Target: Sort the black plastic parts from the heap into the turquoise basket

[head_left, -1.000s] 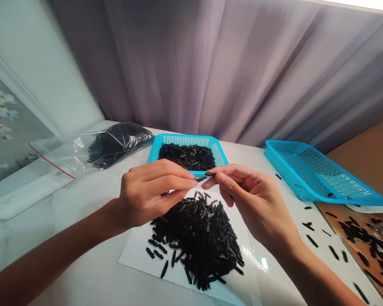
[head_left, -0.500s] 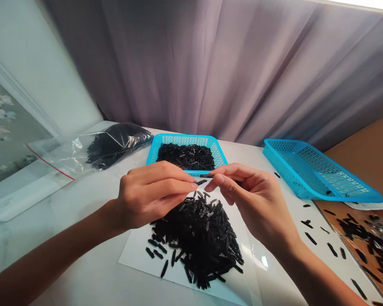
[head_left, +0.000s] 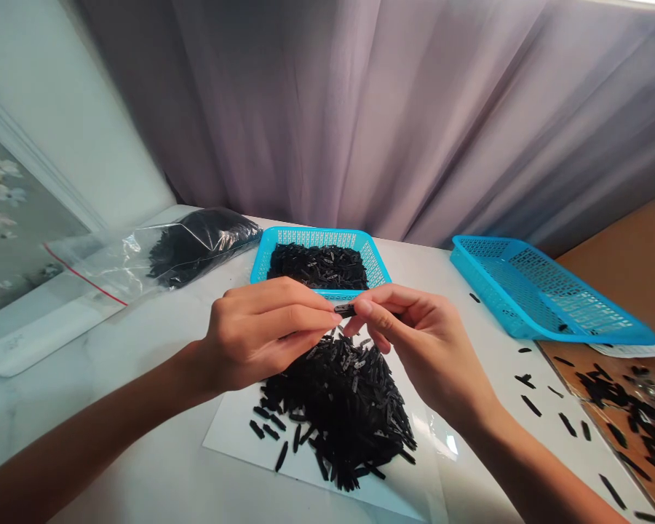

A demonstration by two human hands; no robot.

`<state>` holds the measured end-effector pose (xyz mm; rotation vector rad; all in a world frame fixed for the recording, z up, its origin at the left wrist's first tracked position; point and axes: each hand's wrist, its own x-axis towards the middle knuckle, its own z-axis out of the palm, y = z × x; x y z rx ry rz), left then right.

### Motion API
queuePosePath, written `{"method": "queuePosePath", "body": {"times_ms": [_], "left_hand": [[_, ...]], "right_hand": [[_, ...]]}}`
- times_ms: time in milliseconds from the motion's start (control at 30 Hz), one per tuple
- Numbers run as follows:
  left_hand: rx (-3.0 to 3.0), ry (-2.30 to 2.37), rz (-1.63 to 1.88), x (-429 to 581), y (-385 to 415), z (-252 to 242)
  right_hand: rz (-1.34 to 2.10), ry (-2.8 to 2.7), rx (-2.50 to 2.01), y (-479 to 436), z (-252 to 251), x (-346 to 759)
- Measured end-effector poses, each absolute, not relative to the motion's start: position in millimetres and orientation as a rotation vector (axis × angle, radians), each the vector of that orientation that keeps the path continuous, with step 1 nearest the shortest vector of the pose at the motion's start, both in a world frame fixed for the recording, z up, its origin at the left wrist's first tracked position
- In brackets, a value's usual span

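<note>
Head view: a small black piece (head_left: pixel 345 311) is held pinched between the fingertips of the left hand (head_left: pixel 262 335) and the right hand (head_left: pixel 426 346), both grips clenched on it. It is held just above a heap of similar black pieces (head_left: pixel 338 415) on white paper (head_left: pixel 232 437), before a blue basket (head_left: pixel 319 237) on the tabletop (head_left: pixel 87 415).

A pale mauve curtain (head_left: pixel 360 109) falls in long folds at twelve o'clock, a floral panel (head_left: pixel 0 196) hangs by a pale green wall (head_left: pixel 125 160) at nine, and a brown board (head_left: pixel 622 284) meets the white marble table (head_left: pixel 114 444) at three.
</note>
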<state>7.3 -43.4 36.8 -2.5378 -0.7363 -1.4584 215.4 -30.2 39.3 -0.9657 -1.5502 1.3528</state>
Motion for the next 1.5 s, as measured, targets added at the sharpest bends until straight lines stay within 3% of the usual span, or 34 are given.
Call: {"method": "queuePosePath", "body": {"times_ms": [500, 767, 1067, 1233, 1367, 1500], "left_hand": [[-2.48, -0.783, -1.497, 11.3, -45.8, 29.6], [-2.287, -0.919, -1.509, 3.9, -39.8, 36.9], [-2.203, -1.022, -1.469, -1.2, -42.4, 46.3], [-2.229, -0.937, -1.471, -9.7, -11.7, 15.1], [-2.365, -1.146, -1.367, -25.9, 30.5, -27.4], [-2.401, -1.202, -1.425, -27.1, 31.7, -27.9]], "right_hand": [[1.41, -1.564, -0.987, -27.9, 32.7, 214.0], [1.927, -0.949, -0.843, -15.5, 31.8, 211.1], [1.987, -0.97, -0.834, -20.4, 29.4, 210.4], [1.98, -0.96, -0.834, -23.1, 27.4, 209.9], [1.956, -0.981, -0.836, -24.7, 24.3, 206.7], [1.823, -1.1, -0.863, -25.2, 21.8, 204.2]]}}
